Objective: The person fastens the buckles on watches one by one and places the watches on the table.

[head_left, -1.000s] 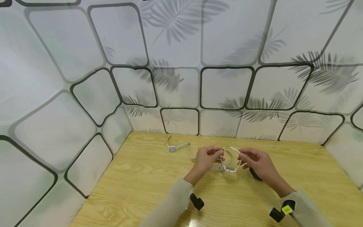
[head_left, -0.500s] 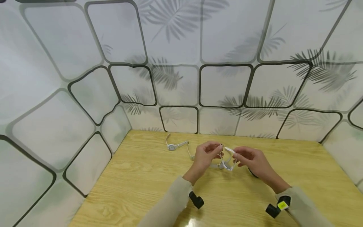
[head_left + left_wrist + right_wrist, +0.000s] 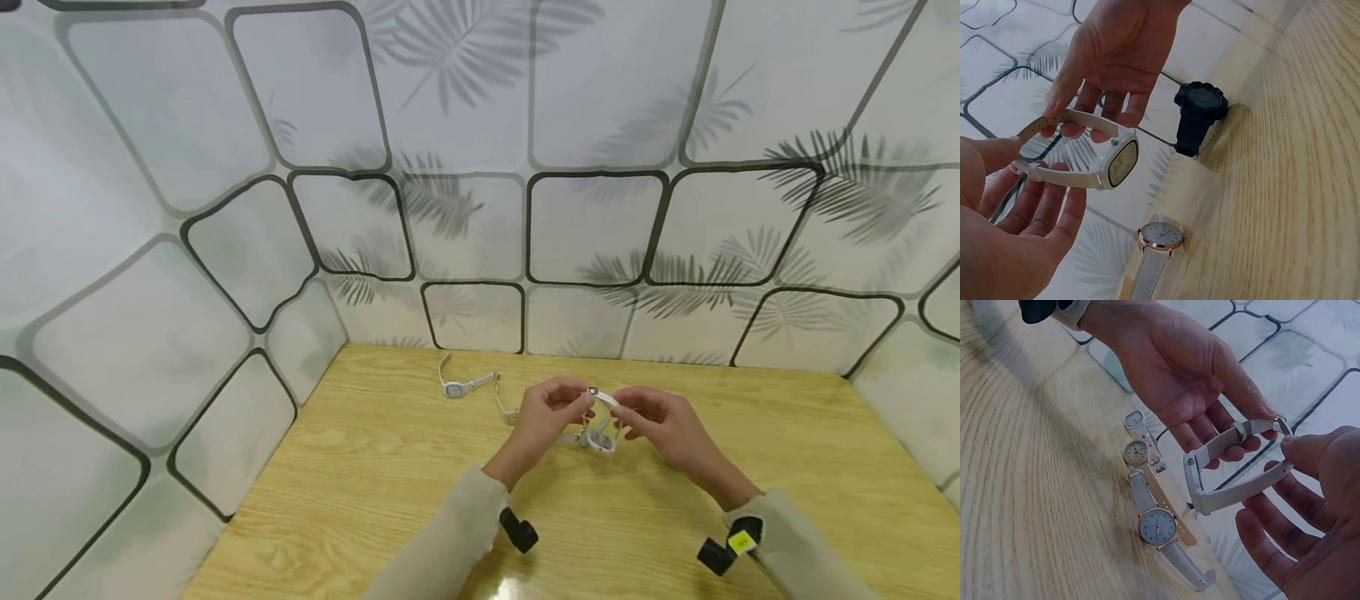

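Observation:
A white wristwatch [image 3: 602,443] with a rounded rectangular case is held up between both hands, its strap bent into a loop with the case hanging low. My left hand [image 3: 546,412] pinches the buckle end of the strap between thumb and fingers. With thumb and fingertips, my right hand [image 3: 667,421] grips the other strap end [image 3: 1241,490]. Both ends meet near the metal buckle [image 3: 1280,422]; whether the strap passes through it I cannot tell. Behind the hands lies a watch with a grey strap and round dial [image 3: 1157,526], partly covered in the head view.
A small white watch [image 3: 453,389] and another round-faced watch [image 3: 1135,452] lie on the wooden table [image 3: 360,467] to the left. A black watch [image 3: 1200,106] stands near the right hand, hidden in the head view. Patterned fabric walls [image 3: 600,225] enclose the back and sides.
My right hand has moved left, bringing its strap end to the buckle in the left hand, so the open strap has become a loop. The right hand now covers the black watch in the head view.

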`<state>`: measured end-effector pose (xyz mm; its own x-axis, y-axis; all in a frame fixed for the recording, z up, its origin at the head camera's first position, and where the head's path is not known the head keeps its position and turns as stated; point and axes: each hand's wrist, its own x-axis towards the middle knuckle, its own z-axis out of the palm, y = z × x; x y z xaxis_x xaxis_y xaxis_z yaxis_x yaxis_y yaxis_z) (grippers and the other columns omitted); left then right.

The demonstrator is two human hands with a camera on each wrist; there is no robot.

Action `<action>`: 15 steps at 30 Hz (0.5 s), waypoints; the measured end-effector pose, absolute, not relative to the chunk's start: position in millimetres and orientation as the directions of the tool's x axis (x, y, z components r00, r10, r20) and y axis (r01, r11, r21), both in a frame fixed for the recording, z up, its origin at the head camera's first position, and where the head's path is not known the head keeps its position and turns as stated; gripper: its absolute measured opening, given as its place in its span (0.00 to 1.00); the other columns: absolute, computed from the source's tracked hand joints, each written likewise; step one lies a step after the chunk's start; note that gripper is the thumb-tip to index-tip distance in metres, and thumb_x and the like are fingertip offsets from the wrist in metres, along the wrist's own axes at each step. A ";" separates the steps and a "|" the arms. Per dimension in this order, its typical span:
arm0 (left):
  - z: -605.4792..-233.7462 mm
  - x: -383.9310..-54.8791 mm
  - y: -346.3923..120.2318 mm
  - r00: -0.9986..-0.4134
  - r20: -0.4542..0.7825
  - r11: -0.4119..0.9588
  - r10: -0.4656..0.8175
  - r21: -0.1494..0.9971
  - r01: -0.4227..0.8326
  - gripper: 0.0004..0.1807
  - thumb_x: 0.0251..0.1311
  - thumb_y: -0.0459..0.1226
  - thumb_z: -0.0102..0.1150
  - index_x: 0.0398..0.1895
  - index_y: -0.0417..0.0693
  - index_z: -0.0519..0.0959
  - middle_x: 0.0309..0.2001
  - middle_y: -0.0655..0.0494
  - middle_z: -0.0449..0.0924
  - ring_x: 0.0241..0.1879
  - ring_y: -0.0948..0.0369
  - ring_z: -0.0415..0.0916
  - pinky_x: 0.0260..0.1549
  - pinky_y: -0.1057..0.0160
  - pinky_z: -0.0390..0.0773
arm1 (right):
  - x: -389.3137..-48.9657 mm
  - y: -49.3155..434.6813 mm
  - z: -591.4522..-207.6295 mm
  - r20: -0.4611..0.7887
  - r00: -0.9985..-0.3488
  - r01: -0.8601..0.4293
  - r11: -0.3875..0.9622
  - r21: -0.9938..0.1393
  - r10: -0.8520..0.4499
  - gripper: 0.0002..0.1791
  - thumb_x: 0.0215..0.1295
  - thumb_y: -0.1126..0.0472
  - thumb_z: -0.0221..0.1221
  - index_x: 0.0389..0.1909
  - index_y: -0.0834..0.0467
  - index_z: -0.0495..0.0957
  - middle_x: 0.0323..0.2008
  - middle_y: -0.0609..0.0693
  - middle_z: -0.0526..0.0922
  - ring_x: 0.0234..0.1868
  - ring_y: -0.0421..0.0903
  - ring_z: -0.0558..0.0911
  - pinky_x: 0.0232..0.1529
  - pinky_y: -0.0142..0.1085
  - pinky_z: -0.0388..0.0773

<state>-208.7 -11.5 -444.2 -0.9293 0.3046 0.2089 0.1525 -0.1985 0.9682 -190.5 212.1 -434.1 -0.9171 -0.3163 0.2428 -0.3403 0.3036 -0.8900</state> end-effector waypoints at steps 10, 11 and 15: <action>-449.1 -208.0 -11.3 -0.912 0.220 -0.168 0.346 0.971 0.171 0.11 0.70 0.33 0.64 0.52 0.38 0.84 0.44 0.42 0.86 0.39 0.55 0.85 0.44 0.53 0.86 | -188.9 211.1 -435.3 0.250 -0.916 -0.345 0.300 -0.889 -0.313 0.13 0.75 0.56 0.61 0.53 0.58 0.84 0.48 0.63 0.85 0.40 0.50 0.86 0.38 0.44 0.87; -449.8 -207.8 -10.7 -0.910 0.221 -0.161 0.352 0.972 0.174 0.11 0.70 0.33 0.64 0.51 0.38 0.85 0.43 0.44 0.87 0.38 0.56 0.85 0.44 0.52 0.86 | -189.0 210.6 -435.5 0.251 -0.916 -0.347 0.301 -0.888 -0.314 0.12 0.75 0.56 0.62 0.53 0.57 0.84 0.48 0.62 0.86 0.40 0.50 0.86 0.38 0.43 0.87; -451.8 -206.6 -8.1 -0.900 0.226 -0.149 0.372 0.972 0.183 0.10 0.69 0.33 0.65 0.48 0.37 0.85 0.40 0.48 0.88 0.36 0.56 0.84 0.43 0.48 0.85 | -189.2 209.2 -436.7 0.255 -0.912 -0.355 0.305 -0.883 -0.323 0.13 0.75 0.56 0.62 0.54 0.57 0.84 0.47 0.57 0.87 0.41 0.52 0.86 0.38 0.42 0.86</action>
